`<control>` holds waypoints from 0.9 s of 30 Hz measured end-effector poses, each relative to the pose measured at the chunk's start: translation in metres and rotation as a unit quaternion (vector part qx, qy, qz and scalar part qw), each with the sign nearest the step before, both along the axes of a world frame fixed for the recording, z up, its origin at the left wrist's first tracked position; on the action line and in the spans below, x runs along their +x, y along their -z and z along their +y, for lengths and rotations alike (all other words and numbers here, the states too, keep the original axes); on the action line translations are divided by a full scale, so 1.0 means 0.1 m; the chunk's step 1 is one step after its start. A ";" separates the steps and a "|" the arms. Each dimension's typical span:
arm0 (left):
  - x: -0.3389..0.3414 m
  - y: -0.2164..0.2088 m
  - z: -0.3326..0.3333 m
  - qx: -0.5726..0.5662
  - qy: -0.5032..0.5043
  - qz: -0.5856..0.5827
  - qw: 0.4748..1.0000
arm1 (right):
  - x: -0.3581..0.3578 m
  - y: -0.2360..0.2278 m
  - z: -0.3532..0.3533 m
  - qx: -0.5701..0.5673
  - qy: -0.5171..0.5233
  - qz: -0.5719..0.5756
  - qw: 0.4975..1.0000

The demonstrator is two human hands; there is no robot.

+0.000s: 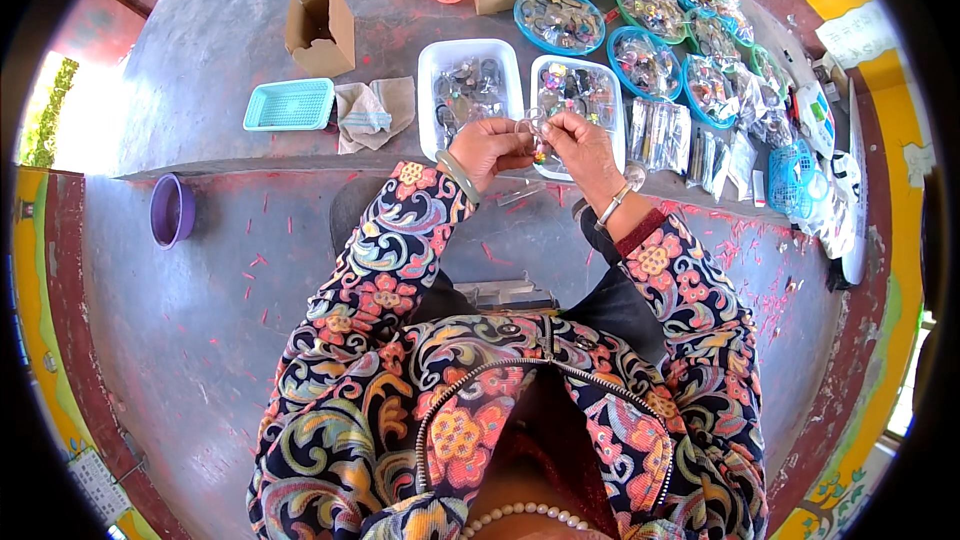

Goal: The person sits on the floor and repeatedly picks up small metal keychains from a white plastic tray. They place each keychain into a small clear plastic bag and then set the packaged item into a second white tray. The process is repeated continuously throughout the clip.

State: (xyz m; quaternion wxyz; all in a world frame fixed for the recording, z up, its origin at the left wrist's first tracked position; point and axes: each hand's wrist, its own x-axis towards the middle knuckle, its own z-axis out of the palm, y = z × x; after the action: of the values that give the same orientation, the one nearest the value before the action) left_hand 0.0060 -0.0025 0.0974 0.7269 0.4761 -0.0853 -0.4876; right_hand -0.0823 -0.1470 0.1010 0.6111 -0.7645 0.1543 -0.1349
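Both hands meet over the near edge of two white trays. My left hand (pixel 488 152) is closed, its thumb and fingers pinching one side of a metal key ring (pixel 532 122). Pinched on the ring's other side is my right hand (pixel 588 154), also closed. A small colourful charm (pixel 540 153) hangs below the ring between the hands. Beneath lie the left white tray (pixel 428 65) with dark flat pieces and the right white tray (pixel 619 130) with colourful small pieces. The hands partly cover the near ends of both trays.
Several round basins (pixel 522 32) of bagged small items stand at the far right, with clear packets (pixel 660 137) nearer. Left are a turquoise basket (pixel 290 106), a cloth (pixel 375 112) and a cardboard box (pixel 322 30). A purple bucket (pixel 172 212) stands on the floor.
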 end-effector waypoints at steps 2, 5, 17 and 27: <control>0.01 -0.01 0.00 0.012 -0.023 0.007 1.000 | 0.00 -0.06 0.02 -0.029 0.007 0.012 0.999; 0.02 0.08 0.03 0.014 -0.049 -0.012 0.999 | 0.01 -0.04 0.01 -0.012 -0.030 0.058 0.998; 0.01 0.04 0.01 0.011 0.038 -0.005 0.999 | 0.01 0.03 0.01 0.074 0.011 0.007 0.997; 0.01 0.16 -0.01 -0.049 0.014 0.048 0.998 | 0.00 -0.07 0.06 0.152 0.009 0.028 0.988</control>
State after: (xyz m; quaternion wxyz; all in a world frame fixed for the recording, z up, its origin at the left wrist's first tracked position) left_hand 0.0071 -0.0031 0.0817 0.7459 0.4144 -0.0808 -0.5151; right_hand -0.0821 -0.1405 0.1081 0.7141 -0.6651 0.1975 -0.0938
